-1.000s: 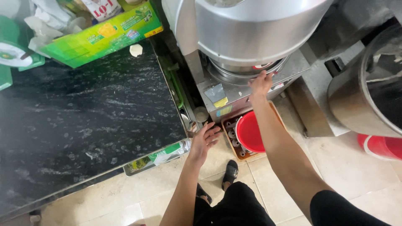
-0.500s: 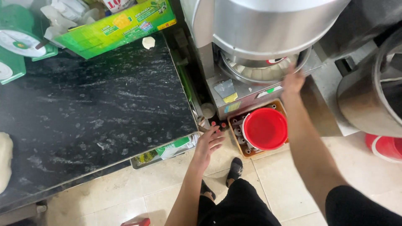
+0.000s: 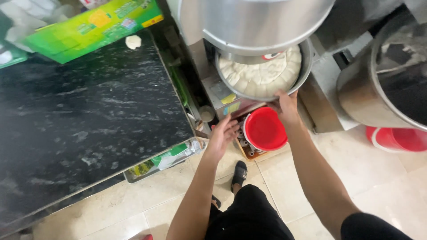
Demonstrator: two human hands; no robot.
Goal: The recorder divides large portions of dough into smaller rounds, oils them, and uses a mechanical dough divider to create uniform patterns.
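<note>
My right hand (image 3: 287, 104) grips the front rim of a round metal tray (image 3: 304, 71) that sticks out from under a large steel machine (image 3: 249, 20). The tray holds several pale dough pieces (image 3: 260, 73) laid in a ring. My left hand (image 3: 223, 133) hangs open, fingers spread, just left of a red bucket (image 3: 265, 129) on the floor and below the machine's base. It holds nothing.
A black marble counter (image 3: 80, 120) fills the left, with a green box (image 3: 93, 26) and a small dough lump (image 3: 133, 42) at its far edge. A big steel pot (image 3: 382, 75) stands right, a red basin (image 3: 396, 138) beneath it. Tiled floor lies below.
The metal tray of dough has come out from under the machine with my right hand on its rim. My left hand has lifted slightly toward the machine base.
</note>
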